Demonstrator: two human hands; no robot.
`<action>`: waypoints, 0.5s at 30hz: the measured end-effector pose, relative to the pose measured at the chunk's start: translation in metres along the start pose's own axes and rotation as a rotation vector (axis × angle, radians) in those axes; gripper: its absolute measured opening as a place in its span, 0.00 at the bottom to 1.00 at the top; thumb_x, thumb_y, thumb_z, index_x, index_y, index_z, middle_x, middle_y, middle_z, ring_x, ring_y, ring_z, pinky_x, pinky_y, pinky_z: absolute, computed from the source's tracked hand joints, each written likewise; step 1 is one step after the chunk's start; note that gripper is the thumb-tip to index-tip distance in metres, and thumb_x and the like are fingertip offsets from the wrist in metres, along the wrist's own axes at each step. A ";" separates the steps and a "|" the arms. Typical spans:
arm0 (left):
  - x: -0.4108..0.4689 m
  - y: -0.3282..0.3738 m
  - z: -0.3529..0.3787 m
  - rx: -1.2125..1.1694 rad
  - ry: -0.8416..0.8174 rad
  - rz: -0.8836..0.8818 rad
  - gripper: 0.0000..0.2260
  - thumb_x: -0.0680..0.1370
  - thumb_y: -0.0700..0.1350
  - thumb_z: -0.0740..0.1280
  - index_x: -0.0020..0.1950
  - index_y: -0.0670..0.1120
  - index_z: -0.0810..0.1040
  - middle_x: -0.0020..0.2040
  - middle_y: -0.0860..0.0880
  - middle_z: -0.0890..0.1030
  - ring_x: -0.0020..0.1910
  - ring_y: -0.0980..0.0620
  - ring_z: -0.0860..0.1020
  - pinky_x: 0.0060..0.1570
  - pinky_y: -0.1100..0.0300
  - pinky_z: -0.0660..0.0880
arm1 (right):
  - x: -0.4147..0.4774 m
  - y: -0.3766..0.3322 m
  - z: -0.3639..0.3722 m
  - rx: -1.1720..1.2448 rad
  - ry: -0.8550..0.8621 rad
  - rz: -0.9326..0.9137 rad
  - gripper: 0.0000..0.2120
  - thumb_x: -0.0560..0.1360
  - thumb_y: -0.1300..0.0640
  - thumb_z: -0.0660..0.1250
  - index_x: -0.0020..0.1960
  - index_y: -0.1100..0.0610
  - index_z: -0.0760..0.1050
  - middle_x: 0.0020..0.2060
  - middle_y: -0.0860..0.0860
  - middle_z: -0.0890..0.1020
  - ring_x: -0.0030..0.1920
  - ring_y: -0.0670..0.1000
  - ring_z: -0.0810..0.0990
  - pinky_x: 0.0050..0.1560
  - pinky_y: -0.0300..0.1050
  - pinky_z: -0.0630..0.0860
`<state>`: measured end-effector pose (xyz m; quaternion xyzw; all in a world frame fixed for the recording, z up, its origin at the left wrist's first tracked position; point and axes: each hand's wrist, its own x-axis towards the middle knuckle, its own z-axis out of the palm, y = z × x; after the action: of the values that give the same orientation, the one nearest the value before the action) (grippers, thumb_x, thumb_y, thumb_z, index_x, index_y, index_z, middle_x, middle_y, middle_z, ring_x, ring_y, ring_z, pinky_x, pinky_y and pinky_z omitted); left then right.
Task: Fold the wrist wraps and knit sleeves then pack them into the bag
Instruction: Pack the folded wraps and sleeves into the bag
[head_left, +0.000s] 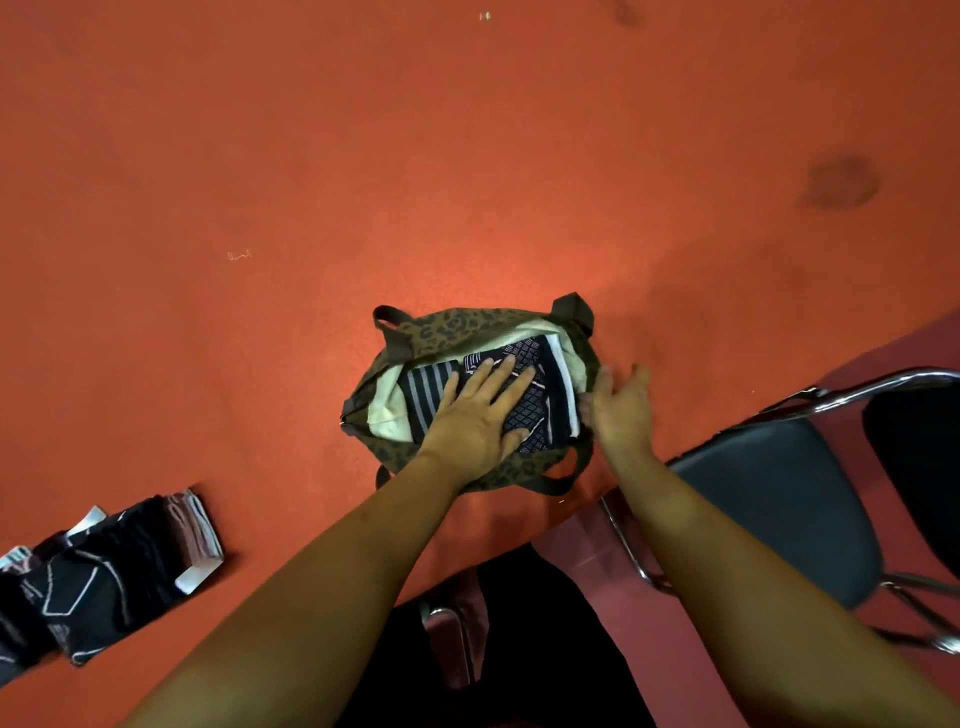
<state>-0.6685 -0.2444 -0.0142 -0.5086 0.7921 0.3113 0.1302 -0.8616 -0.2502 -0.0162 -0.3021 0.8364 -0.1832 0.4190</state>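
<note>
- Packing step right now, from what I can see. The leopard-print bag (470, 332) sits mouth-up on the orange table (467, 156), just below centre of my view, with its pale lining showing.
- My left hand (480, 410) is flat and spread, palm down, pressing on the dark patterned folded pieces (540, 405) already inside the bag. Not gripping anything, just squashing the stack down.
- There's a striped piece (428, 387) tucked in at about 9 o'clock from that hand, also inside the bag.
- My right hand (621, 405) is open with loose fingers at the bag's 3 o'clock rim. It's blurry, so I can't tell if it's touching the fabric or only beside it. It isn't holding anything I can make out.
- More folded dark pieces (111, 577) sit in a row at 8 o'clock from the bag, well apart from it near the table's left edge. So I'd call this roughly partway done, not finished.
- A dark chair (779, 499) with a chrome frame is off the table edge at 4 o'clock. Not in the way.
- Next move, I reckon: lift the left hand out, reach to the 8 o'clock row, take a piece without unfolding it, and lay it flat on the stack. The right hand should keep the mouth open.
</note>
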 end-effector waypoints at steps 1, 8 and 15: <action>-0.001 0.003 -0.002 -0.025 -0.029 -0.014 0.33 0.82 0.61 0.55 0.80 0.61 0.37 0.82 0.53 0.41 0.81 0.48 0.41 0.77 0.39 0.43 | 0.003 0.003 -0.001 -0.070 -0.011 0.022 0.19 0.77 0.47 0.59 0.62 0.59 0.67 0.48 0.58 0.82 0.46 0.59 0.82 0.49 0.53 0.79; 0.006 0.030 -0.015 0.131 -0.027 -0.027 0.34 0.77 0.72 0.46 0.78 0.65 0.35 0.81 0.41 0.45 0.80 0.43 0.43 0.74 0.33 0.41 | 0.008 -0.007 -0.010 -0.253 -0.122 -0.115 0.10 0.78 0.57 0.64 0.43 0.60 0.81 0.38 0.58 0.84 0.41 0.60 0.82 0.41 0.49 0.78; 0.012 0.037 0.009 0.232 -0.081 -0.018 0.31 0.77 0.72 0.41 0.76 0.67 0.32 0.77 0.47 0.26 0.76 0.47 0.28 0.71 0.30 0.34 | -0.028 -0.022 -0.041 -0.184 -0.090 -0.356 0.10 0.79 0.60 0.60 0.45 0.62 0.79 0.37 0.57 0.83 0.39 0.59 0.81 0.41 0.52 0.77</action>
<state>-0.7082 -0.2369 -0.0141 -0.4841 0.8124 0.2369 0.2227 -0.8739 -0.2459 0.0367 -0.4900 0.7636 -0.1633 0.3875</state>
